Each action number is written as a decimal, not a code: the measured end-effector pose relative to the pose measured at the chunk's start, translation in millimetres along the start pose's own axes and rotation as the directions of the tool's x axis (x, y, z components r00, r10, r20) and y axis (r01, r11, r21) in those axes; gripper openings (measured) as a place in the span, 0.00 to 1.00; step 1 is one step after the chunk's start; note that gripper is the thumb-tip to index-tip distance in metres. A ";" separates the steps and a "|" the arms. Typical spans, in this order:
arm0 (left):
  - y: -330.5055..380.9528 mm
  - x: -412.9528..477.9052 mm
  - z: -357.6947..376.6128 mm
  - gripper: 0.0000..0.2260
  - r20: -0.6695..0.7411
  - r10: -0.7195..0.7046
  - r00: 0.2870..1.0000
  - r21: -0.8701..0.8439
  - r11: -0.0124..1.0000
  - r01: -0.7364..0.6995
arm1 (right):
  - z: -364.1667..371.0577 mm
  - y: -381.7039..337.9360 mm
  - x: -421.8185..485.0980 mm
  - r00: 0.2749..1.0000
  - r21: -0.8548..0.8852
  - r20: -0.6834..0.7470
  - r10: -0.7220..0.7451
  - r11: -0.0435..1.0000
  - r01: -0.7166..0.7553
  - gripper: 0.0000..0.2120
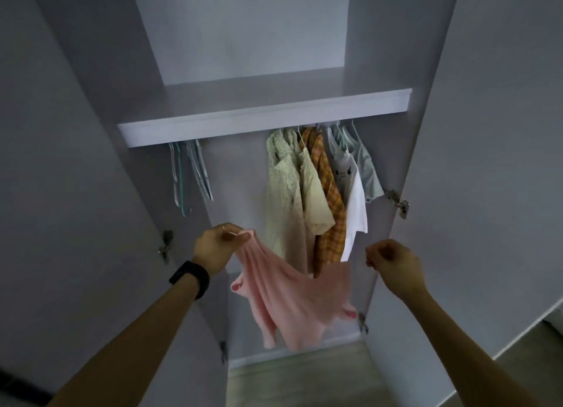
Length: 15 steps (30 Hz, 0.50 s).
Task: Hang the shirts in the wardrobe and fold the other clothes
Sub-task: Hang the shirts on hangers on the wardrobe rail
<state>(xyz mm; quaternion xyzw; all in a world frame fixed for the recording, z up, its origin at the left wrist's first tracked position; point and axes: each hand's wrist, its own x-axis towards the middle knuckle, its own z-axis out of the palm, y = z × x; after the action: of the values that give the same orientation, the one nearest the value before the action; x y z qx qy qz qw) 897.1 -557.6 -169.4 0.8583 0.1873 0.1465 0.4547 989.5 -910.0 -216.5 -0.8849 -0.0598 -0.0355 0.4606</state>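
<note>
- My left hand [219,245] pinches the pink shirt [292,300] by its top edge.
- My right hand [393,262] is curled, clear of the cloth, holding nothing.
- Hung shirts [304,193] fill the wardrobe [243,123] rail behind.

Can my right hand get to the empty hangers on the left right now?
Probably, but awkwardly: the right hand seems to hold nothing, yet the pink shirt gripped by the left hand hangs between it and the empty hangers.

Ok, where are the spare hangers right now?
Head view, upper left inside the wardrobe: the spare hangers hang under the shelf, left of the hung shirts.
</note>
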 end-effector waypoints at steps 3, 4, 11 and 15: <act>12.2 -3.3 -9.7 0.04 0.039 0.104 0.994 0.001 0.995 -0.105 | 32.4 -11.8 -4.9 0.975 -0.046 0.220 0.000 0.999 0.011 0.05; 15.5 -4.4 -12.2 0.05 0.067 0.148 0.987 0.013 0.989 -0.149 | 45.9 -16.4 -8.4 0.961 -0.039 0.276 -0.002 0.999 0.013 0.07; 41.7 -8.7 -46.6 0.04 0.135 0.311 0.941 -0.144 0.946 -0.291 | 129.7 -61.8 -39.2 0.763 -0.030 0.631 -0.138 0.979 0.201 0.46; 50.9 -12.5 -80.6 0.05 0.125 0.313 0.941 -0.231 0.932 -0.279 | 164.2 -90.9 -48.7 0.659 -0.028 0.735 -0.159 0.964 0.265 0.54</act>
<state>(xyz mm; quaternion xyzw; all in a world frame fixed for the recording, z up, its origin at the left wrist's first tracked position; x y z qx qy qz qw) 861.6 -531.1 -84.1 0.8329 0.0018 0.1634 0.5288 930.0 -727.4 -242.6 -0.8413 -0.3378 0.2607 0.3318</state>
